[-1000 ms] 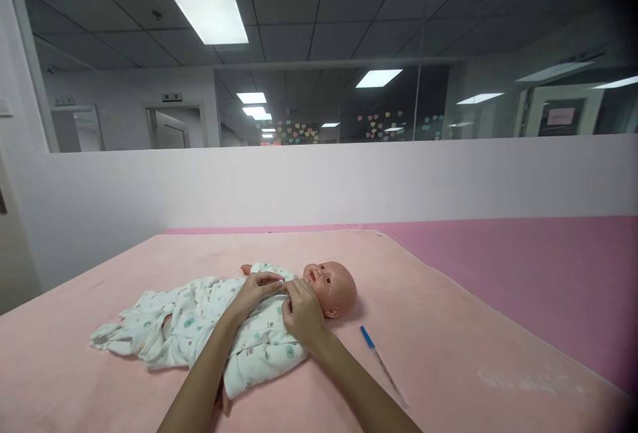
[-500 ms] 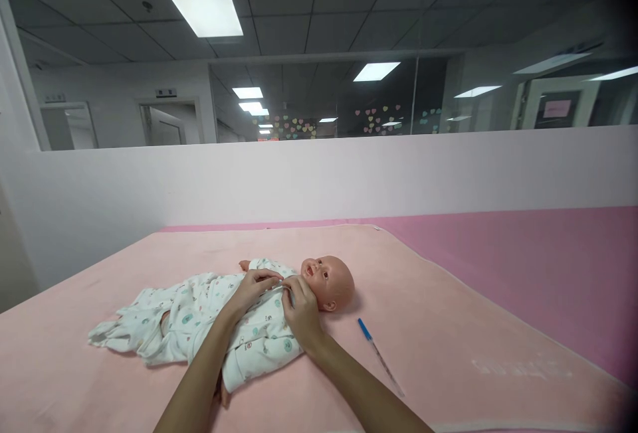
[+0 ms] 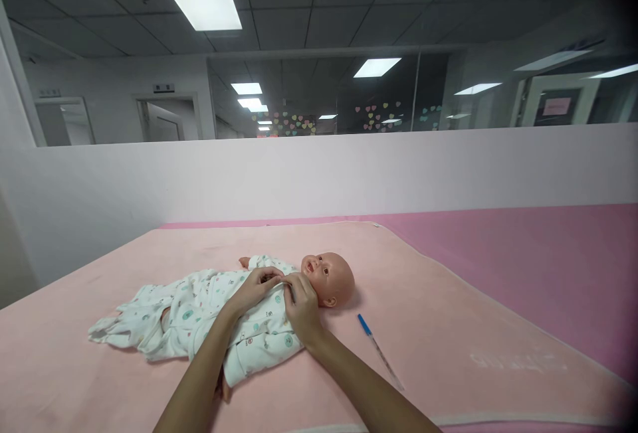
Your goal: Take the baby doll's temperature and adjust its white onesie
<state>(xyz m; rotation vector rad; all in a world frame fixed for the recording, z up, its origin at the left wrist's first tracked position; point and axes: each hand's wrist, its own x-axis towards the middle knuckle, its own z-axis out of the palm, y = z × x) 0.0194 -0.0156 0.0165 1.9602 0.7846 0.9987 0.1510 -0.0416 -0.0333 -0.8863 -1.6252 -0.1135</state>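
A baby doll lies on its back, its bald head to the right and its legs to the left. It wears a white romper with small green and coloured prints. My left hand rests on the doll's chest with fingers bent and closed at the front of the romper. Close beside it, just under the doll's chin, my right hand pinches the romper near the neckline. The fingertips of both hands nearly meet, and the bit of cloth between them is mostly hidden.
A pink blanket covers the surface under the doll. To the right of the doll lies a pen with a blue cap. Behind stands a low white wall with glass above it. A darker pink surface shows at the right.
Both hands stay at the romper's neckline, the fingers of the left drawn slightly more together. The view has tilted down a little; the doll and pen lie as before.
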